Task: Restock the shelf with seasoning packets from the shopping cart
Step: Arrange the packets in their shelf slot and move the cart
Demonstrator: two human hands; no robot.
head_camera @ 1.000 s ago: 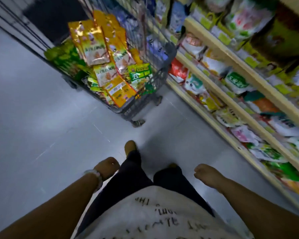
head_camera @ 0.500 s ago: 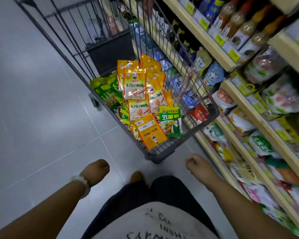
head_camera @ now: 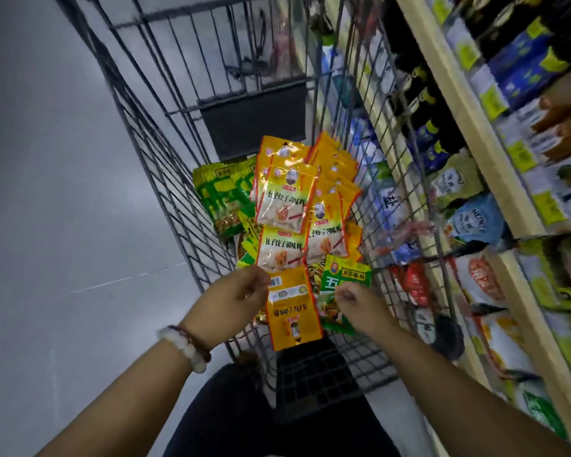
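The wire shopping cart (head_camera: 160, 166) stands in front of me with a heap of seasoning packets inside. Yellow-orange packets (head_camera: 285, 199) with a dumpling picture lie on top, and green ones (head_camera: 221, 196) lie at the left. My left hand (head_camera: 234, 301) pinches the upper left edge of an orange packet (head_camera: 294, 315) at the near end of the cart. My right hand (head_camera: 355, 303) has its fingers curled on a green packet (head_camera: 346, 275) next to it. The shelf (head_camera: 475, 143) runs along the right.
The shelf rows on the right hold bagged goods (head_camera: 475, 222), with dark bottles (head_camera: 416, 90) higher up. The cart's right wall stands close against the shelf. Grey tiled floor (head_camera: 63, 225) spreads to the left. A bead bracelet (head_camera: 185, 347) is on my left wrist.
I have come up to the cart. Both hands rose from beside my legs and reached into its near end, where they closed on the orange and green packets.
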